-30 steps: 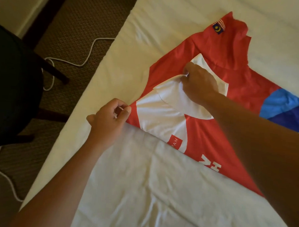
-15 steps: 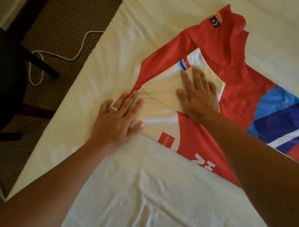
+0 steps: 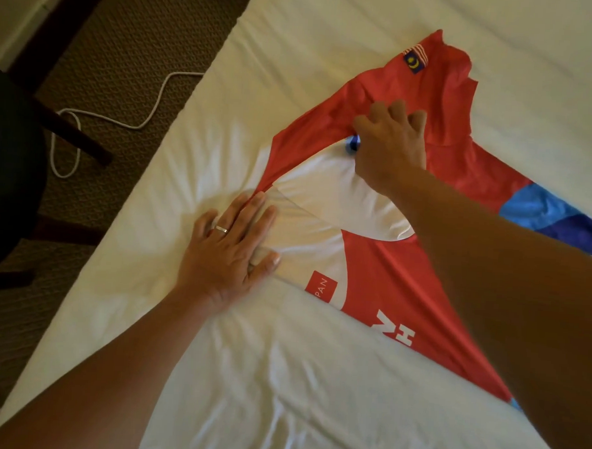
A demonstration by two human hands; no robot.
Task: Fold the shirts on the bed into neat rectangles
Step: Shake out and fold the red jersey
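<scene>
A red shirt [image 3: 396, 296] with white panels and blue patches lies spread on the white bed [image 3: 225, 95]. Its sleeve is folded in over the body, the white side showing. My left hand [image 3: 232, 245], wearing a ring, presses flat with straight fingers on the shirt's folded left edge. My right hand [image 3: 390, 140] lies farther up on the folded sleeve near the shoulder, fingers spread and slightly bent against the cloth. A small flag patch [image 3: 415, 58] marks the other sleeve at the top. My right forearm hides part of the shirt's body.
The bed's left edge runs diagonally; beyond it is brown carpet [image 3: 133, 37] with a white cable [image 3: 150, 116]. A dark chair [image 3: 15, 164] stands at the far left. Rumpled white sheet [image 3: 281, 376] covers the near part of the bed.
Both hands let go of the pinched cloth and flattened onto the shirt. My right hand has since slid up the folded sleeve toward the shoulder; my left stays pressing the edge.
</scene>
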